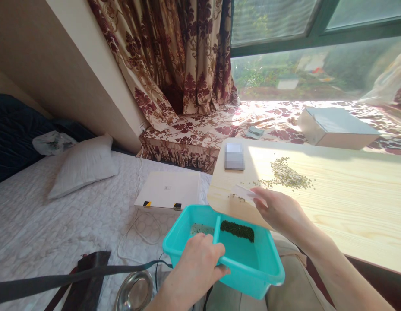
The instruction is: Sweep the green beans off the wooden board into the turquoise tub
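Observation:
My left hand [200, 263] is closed on the near rim of a turquoise two-compartment tub [274, 263], by its divider. Dark green beans [237, 230] lie along the far side of the tub's right compartment, and a thin scatter of small bits [202, 229] covers part of the left one. Between the fingers of my right hand [278, 207] is a thin white flat card [244, 191], held low over the wooden table [349, 194] near its left corner. A few loose beans lie around the card. Beyond it spreads a larger patch of greenish beans [289, 174].
A dark rectangular object [234, 156], partly blurred, lies on the table's far left. On the bed [90, 216] are a white box [169, 190], a metal bowl [135, 291], a pillow [83, 164], a dark strap [122, 268] and a cable. A pale box [341, 127] stands on the window seat.

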Tool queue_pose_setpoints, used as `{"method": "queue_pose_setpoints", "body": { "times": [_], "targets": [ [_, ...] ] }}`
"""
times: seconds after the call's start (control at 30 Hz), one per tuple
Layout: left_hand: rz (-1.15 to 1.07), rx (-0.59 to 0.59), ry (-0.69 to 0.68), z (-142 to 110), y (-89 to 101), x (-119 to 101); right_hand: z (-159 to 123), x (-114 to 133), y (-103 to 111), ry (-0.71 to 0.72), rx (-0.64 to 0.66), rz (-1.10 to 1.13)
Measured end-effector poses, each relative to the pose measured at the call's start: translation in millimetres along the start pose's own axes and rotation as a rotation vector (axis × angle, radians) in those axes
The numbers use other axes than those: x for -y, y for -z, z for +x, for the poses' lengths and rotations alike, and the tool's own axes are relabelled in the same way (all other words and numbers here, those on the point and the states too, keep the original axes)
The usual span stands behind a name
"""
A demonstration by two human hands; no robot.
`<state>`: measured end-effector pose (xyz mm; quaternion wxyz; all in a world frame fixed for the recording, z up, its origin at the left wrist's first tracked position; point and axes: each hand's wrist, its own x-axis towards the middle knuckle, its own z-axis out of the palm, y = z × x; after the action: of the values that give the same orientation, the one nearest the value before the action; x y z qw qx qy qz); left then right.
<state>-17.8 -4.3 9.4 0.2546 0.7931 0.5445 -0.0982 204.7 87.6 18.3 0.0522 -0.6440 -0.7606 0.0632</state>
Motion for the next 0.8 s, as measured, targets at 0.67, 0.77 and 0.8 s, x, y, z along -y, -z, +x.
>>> {"method": "queue_pose_setpoints", "body": {
  "times": [0.67, 0.77, 0.8],
  "targets": [
    [-0.036, -0.042, 0.021, 1.1, -3.3, 3.2, 1.0, -2.9, 3.5, 0.016, -0.024, -0.033],
    [-0.034, -0.028, 0.029, 1.1, -1.6, 2.7, 4.4, -0.4, 2.7, 0.002, -0.003, -0.04],
    [-0.034, -0.024, 0.032, 1.1, -1.3, 2.8, 4.2, 0.8, 2.0, 0.009, -0.001, -0.038]
  ]
}}
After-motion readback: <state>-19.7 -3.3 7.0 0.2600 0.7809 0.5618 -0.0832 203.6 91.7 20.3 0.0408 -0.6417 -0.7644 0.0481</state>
